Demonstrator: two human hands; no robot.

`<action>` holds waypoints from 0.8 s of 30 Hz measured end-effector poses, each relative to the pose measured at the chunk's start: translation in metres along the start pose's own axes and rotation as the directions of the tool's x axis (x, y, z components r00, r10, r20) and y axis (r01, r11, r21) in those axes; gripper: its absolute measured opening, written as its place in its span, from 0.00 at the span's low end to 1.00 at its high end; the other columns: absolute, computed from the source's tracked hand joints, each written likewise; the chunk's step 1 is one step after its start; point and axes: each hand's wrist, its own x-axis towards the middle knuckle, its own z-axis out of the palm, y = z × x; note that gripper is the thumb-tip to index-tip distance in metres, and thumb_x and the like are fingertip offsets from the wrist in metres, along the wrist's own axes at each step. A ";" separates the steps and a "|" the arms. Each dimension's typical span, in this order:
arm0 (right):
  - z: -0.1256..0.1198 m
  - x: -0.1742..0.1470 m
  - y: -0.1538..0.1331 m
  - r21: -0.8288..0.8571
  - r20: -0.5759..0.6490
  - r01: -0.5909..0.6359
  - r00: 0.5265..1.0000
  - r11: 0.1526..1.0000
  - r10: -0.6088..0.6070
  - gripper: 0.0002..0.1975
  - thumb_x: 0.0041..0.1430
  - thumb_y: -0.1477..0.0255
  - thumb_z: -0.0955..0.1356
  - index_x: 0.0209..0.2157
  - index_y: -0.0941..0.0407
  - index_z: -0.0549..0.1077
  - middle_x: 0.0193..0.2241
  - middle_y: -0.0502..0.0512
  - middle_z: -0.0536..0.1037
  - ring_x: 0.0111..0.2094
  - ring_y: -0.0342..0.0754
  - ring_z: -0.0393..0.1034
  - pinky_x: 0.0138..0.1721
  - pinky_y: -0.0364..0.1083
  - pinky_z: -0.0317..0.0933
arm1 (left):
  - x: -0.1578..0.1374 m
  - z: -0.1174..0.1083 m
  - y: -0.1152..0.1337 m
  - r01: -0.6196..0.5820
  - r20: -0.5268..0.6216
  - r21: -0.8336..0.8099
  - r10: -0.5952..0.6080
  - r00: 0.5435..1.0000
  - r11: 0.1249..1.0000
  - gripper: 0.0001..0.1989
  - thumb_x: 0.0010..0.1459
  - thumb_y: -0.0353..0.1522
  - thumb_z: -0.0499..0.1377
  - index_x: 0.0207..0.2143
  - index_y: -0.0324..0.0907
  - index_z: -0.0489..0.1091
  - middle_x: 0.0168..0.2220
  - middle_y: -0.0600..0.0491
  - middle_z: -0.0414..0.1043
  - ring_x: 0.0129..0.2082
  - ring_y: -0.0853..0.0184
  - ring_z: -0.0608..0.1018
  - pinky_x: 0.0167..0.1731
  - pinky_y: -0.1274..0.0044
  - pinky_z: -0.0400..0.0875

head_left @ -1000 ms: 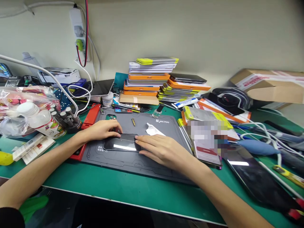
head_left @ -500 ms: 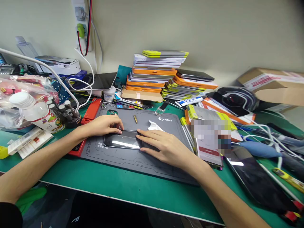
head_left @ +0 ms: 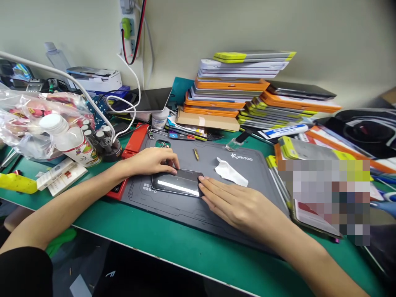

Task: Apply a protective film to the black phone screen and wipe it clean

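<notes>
A dark smartphone (head_left: 176,182) lies flat, glossy side up, on the grey work mat (head_left: 185,212). At its far long edge my left hand (head_left: 157,160) has bent fingers, with thumb and fingertips on that edge. My right hand (head_left: 236,202) lies with fingers stretched and close together, their tips touching the phone's right end. Behind the phone on the mat are a small brass-coloured piece (head_left: 196,154) and a crumpled white cloth (head_left: 230,171). A small glass bottle with a dark top (head_left: 235,142) stands at the mat's far edge.
Stacked orange, white and yellow-grey cases (head_left: 229,88) rise behind the mat. A white-capped bottle (head_left: 69,138) and a holder of screwdrivers (head_left: 103,142) stand left. Partly blurred-out cases (head_left: 297,152) lie right. A white cable (head_left: 83,103) arches over the left side.
The view has shifted, so everything sits further right in the picture. My right hand's fingers have come closer together and away from the white cloth, which now shows fully. The phone stays on the mat.
</notes>
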 end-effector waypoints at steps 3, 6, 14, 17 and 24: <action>-0.003 -0.002 -0.004 -0.045 0.048 0.025 0.999 0.999 -0.023 0.16 0.70 0.81 0.68 0.56 0.64 0.80 0.57 0.71 0.82 0.56 0.60 0.82 0.50 0.53 0.80 | 0.000 -0.001 0.000 -0.006 -0.001 -0.006 0.006 1.000 1.000 0.08 0.68 0.40 0.66 0.45 0.47 0.80 0.44 0.54 0.78 0.41 0.65 0.79 0.40 0.75 0.67; -0.006 -0.004 -0.004 -0.081 0.097 0.051 0.994 0.995 -0.043 0.19 0.68 0.86 0.67 0.57 0.65 0.79 0.59 0.71 0.81 0.58 0.59 0.81 0.50 0.52 0.80 | 0.001 -0.002 -0.001 -0.023 -0.008 -0.013 0.023 1.000 1.000 0.09 0.68 0.41 0.65 0.44 0.48 0.80 0.44 0.54 0.79 0.41 0.64 0.79 0.42 0.74 0.69; -0.009 0.004 -0.004 -0.108 0.098 0.036 0.995 0.994 -0.025 0.14 0.71 0.80 0.68 0.54 0.66 0.81 0.55 0.70 0.83 0.55 0.59 0.82 0.44 0.52 0.82 | 0.004 -0.004 -0.006 -0.029 -0.006 -0.018 0.029 1.000 0.999 0.09 0.69 0.42 0.65 0.45 0.48 0.80 0.45 0.54 0.80 0.44 0.64 0.80 0.46 0.73 0.70; -0.010 0.007 -0.005 -0.120 0.087 0.034 0.996 0.992 -0.024 0.13 0.72 0.80 0.68 0.51 0.67 0.82 0.54 0.70 0.84 0.53 0.59 0.83 0.44 0.52 0.82 | 0.004 -0.004 -0.006 -0.022 -0.001 -0.015 0.022 1.000 1.000 0.09 0.69 0.42 0.65 0.45 0.48 0.80 0.45 0.55 0.81 0.45 0.64 0.81 0.48 0.73 0.70; -0.010 0.007 -0.004 -0.161 0.105 0.061 0.993 0.985 -0.045 0.13 0.70 0.83 0.67 0.49 0.66 0.83 0.53 0.69 0.85 0.54 0.59 0.83 0.44 0.51 0.81 | 0.004 -0.005 -0.008 -0.013 -0.002 -0.006 0.013 1.000 1.000 0.12 0.69 0.45 0.65 0.45 0.48 0.80 0.46 0.54 0.81 0.45 0.63 0.81 0.49 0.73 0.70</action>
